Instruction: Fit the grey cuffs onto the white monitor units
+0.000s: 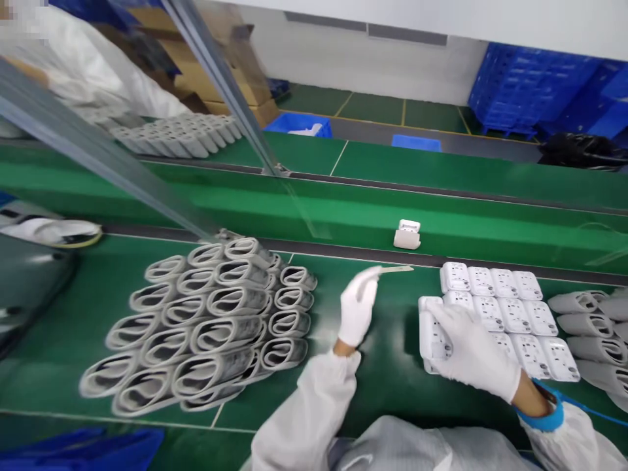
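White sleeves (304,412) fill the bottom of the view, and a blue wrist strap (540,415) circles the right wrist, its cord running off to the right, probably to guard against static. The left hand (358,307), in a white glove, pinches a thin pale strip (392,269) near one end, with the fingers pressed together and the strip jutting clear ahead of the grip. The right hand (471,347), also gloved, lies over a white plastic block (432,333) at the near corner of a grid of matching blocks (515,307); whether it is gripping the block or only pressing on it, I cannot tell. Just right of the grid lie grey oval shells (589,340), and left of the left hand more grey shells (210,320) sit in a staggered pile, packed closely to save room on the green bench (387,392). Ahead of the grip, a lone white block on a beige base (407,235) rests on a green belt (373,216). Farther off, beyond a glass divider's metal frame (210,72), are a co-worker's white sleeve (83,65) and blue crates (534,85).
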The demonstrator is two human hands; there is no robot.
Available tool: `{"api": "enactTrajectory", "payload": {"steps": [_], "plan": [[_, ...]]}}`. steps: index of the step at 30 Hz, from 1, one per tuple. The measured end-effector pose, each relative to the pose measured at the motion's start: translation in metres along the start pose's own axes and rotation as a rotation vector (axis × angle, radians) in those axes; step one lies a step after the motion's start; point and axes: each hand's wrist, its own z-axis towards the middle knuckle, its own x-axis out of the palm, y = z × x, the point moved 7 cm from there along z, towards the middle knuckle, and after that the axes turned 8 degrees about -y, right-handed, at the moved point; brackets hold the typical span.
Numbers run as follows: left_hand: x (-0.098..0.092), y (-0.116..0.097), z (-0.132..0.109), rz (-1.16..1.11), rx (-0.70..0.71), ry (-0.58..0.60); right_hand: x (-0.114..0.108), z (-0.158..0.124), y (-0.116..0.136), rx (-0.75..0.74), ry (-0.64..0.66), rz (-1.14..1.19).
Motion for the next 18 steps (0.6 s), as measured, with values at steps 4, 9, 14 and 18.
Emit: {"api": "enactTrajectory", "payload": {"steps": [4, 9, 14, 18], "plan": [[0.006, 0.018, -0.084, -0.318, -0.307, 0.191, -0.002, 0.03, 0.047, -0.28, -0.077, 0.054], [-0.009, 0.039, -0.113, -0.614, -0.531, 0.067, 0.046, 0.057, 0.096, -0.568, 0.265, 0.15], [-0.042, 0.032, -0.107, -0.613, -0.492, -0.011, 0.061, 0.124, 0.12, -0.647, 0.508, 0.196], [-0.046, 0.029, -0.103, -0.551, -0.479, 0.015, 0.08, 0.194, 0.15, -0.638, 0.327, 0.147]]}}
